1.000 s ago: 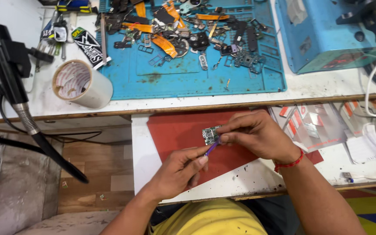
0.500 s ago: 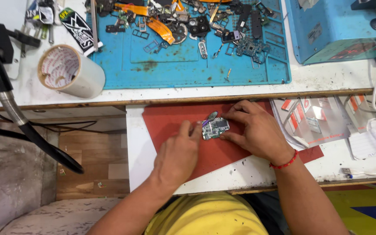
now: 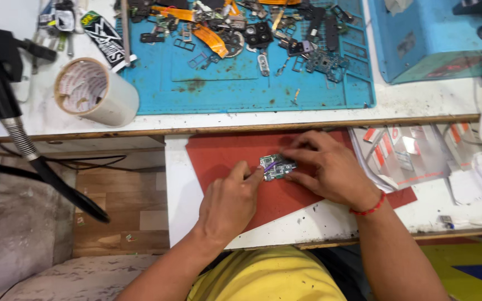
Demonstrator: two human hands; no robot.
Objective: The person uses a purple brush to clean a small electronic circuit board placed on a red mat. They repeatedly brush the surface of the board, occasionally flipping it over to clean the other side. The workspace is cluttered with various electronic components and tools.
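While pinned flat on the red mat point(image 3: 224, 153) at the near edge of the bench point(image 3: 319, 220), small green circuit board point(image 3: 277, 166) now pressed under right hand point(image 3: 330, 173) fingers rather than lifted as a second ago, left hand point(image 3: 231, 199) fingers pinched on thin purple tool point(image 3: 269, 165), tip touching the board, so work on it judged properly under way. Farther back, blue tray mat point(image 3: 252, 83) strewn with phone parts and orange flex cables point(image 3: 207, 36), tape roll point(image 3: 93, 92) left of it, blue box point(image 3: 425, 42) right, contents unseen.
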